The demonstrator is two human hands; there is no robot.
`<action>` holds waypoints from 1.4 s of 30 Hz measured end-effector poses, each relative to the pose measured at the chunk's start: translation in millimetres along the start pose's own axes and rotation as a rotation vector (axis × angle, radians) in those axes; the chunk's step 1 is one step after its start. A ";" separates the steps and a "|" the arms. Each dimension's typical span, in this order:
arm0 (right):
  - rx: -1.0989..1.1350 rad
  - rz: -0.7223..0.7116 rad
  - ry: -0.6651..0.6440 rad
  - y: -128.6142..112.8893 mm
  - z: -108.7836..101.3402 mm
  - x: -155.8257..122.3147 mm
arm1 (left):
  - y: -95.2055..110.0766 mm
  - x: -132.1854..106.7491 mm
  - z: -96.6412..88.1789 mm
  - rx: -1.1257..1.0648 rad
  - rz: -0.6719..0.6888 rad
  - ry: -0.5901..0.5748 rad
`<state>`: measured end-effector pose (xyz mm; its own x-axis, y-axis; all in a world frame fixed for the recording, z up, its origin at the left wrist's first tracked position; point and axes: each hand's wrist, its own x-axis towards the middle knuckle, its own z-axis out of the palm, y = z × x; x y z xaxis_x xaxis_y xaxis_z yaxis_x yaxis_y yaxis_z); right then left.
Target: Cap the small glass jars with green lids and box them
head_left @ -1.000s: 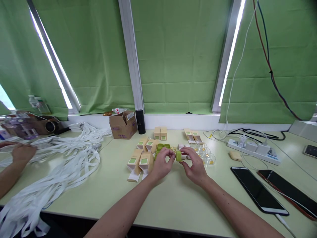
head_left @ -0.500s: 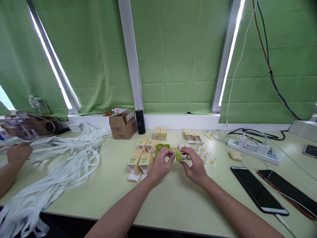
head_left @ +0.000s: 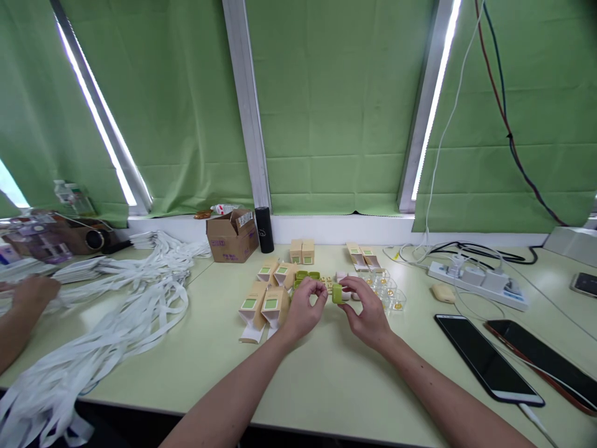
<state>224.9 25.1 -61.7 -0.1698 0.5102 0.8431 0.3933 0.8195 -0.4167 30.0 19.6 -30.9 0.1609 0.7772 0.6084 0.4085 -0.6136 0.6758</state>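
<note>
Between thumb and forefinger, my right hand (head_left: 368, 311) pinches a small green block-like piece (head_left: 336, 294) above the table. Just left of it is my left hand (head_left: 306, 309), thumb and forefinger pressed together; what they hold, if anything, is too small to make out. Open kraft paper boxes (head_left: 275, 303) with green labels lie beside my left hand. Behind my hands sit more green pieces (head_left: 308, 274), small yellowish parts and white pieces, partly hidden. Several clear cups (head_left: 390, 292) with gold-coloured centres stand by my right hand.
White straps (head_left: 135, 305) heap on the left, near another person's hand (head_left: 35, 294). A cardboard box (head_left: 232, 236) and black cylinder (head_left: 264, 229) stand behind. More kraft boxes (head_left: 302, 251) sit at the back. Right: power strip (head_left: 478, 285), cables, earphone case (head_left: 443, 293), phone (head_left: 487, 358).
My hands stay nearly in place, with only slight finger movement at the green piece. At the far left, the other person's hand has shifted slightly by the white straps.
</note>
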 end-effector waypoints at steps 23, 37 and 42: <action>-0.072 -0.024 -0.015 -1.9 -3.9 1.1 | 7.1 -6.4 -0.4 0.175 0.229 0.051; -0.141 -0.200 -0.048 -2.4 -4.1 2.8 | -5.4 -6.4 4.1 0.198 0.312 0.056; -0.199 -0.254 -0.033 -2.9 -4.1 2.7 | -6.1 -6.4 3.9 0.184 0.344 0.084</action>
<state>227.0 23.1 -56.9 -0.3134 0.3066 0.8988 0.5026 0.8566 -0.1170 30.0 18.9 -40.5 0.2452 0.5114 0.8236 0.4990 -0.7949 0.3451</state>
